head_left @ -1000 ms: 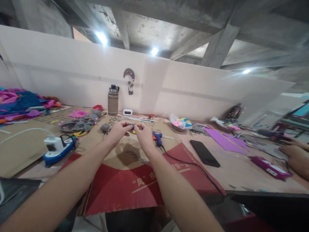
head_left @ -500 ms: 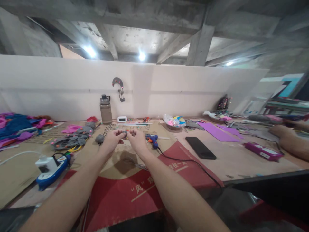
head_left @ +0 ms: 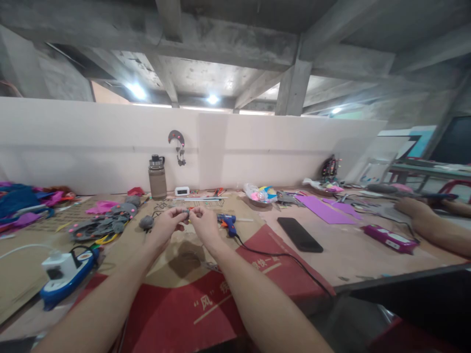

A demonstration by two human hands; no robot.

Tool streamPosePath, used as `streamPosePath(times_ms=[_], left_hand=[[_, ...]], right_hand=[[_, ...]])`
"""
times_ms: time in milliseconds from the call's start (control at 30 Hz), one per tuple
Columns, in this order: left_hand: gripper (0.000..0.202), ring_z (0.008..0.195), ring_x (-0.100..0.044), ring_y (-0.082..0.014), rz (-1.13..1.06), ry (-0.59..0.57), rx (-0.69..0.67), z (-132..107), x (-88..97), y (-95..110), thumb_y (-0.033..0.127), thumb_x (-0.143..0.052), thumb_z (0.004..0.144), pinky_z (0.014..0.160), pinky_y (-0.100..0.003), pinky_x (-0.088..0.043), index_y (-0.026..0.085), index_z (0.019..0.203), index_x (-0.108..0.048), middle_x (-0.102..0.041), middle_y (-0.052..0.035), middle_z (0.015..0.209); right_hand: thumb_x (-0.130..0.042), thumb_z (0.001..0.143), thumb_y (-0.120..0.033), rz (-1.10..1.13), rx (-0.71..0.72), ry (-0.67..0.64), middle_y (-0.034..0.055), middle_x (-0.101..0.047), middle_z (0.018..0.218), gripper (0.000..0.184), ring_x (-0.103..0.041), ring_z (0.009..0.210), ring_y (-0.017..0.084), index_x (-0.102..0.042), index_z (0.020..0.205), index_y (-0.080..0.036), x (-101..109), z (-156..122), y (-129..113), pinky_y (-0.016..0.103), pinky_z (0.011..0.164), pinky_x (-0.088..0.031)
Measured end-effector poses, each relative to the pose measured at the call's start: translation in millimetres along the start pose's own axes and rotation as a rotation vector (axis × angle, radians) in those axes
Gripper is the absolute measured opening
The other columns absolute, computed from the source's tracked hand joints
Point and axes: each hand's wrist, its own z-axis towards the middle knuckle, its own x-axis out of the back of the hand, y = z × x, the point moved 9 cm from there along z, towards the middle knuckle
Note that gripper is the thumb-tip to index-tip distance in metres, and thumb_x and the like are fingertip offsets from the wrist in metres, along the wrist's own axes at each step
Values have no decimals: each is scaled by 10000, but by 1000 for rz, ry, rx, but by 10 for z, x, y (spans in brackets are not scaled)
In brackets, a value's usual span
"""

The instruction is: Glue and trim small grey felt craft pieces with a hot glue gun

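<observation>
Over the cardboard on the table, my left hand (head_left: 170,223) and my right hand (head_left: 202,223) meet, fingertips pinched around a tiny greyish piece (head_left: 187,213) too small to name. Just right of my right hand lies a blue glue gun (head_left: 230,224) with an orange front part, its cord trailing to the right. A grey yarn ball (head_left: 146,222) sits left of my left hand. Beneath my wrists some thin strands (head_left: 195,257) rest on the cardboard, partly hidden by my right forearm.
A blue power strip (head_left: 69,282), yellow-handled scissors (head_left: 106,239) and grey felt pieces (head_left: 106,223) lie left. A bottle (head_left: 157,179) stands near the wall. Right are a phone (head_left: 300,234), purple sheets (head_left: 326,209), a magenta box (head_left: 390,239) and another person's arm (head_left: 430,228).
The view has tilted up slightly, so the table sits lower in the picture. My hands stay pinched together at the same place; the other person's hand has shifted a little.
</observation>
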Motion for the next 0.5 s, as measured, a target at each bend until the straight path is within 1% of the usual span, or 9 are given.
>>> streamPosePath(times_ms=[133,267,367,500], left_hand=[[220,611,-534,-115,14,7,8,5,14,-17,322,-683,625,502,-208,-383,151,754,-630,-596,-11,691],[247,611,-536,-114,14,-6,2,-16,-4,4,361,-688,630,499,-206,-386,153,747,-622,-595,-11,687],[306,631,-547,-122,16,-1,17,-30,3,-3,402,-692,624,503,-209,-397,154,793,-631,-614,-29,728],[380,653,-556,-122,1,59,43,-23,81,-39,419,-690,622,509,-207,-404,150,884,-630,-636,-48,800]], right_hand=[[-497,711,-280,-10,6,-5,-20,-605,580,170,-513,530,101,-626,677,-174,-34,0,19,206,519,-366],[-497,710,-294,-19,1,12,-7,-611,602,195,-515,550,108,-641,706,-164,-24,24,57,211,525,-368],[-499,707,-318,9,-3,24,9,-625,641,221,-524,574,115,-641,724,-150,14,58,75,213,532,-372],[-497,690,-308,85,-25,49,18,-636,668,213,-550,602,121,-624,719,-139,89,107,103,216,565,-396]])
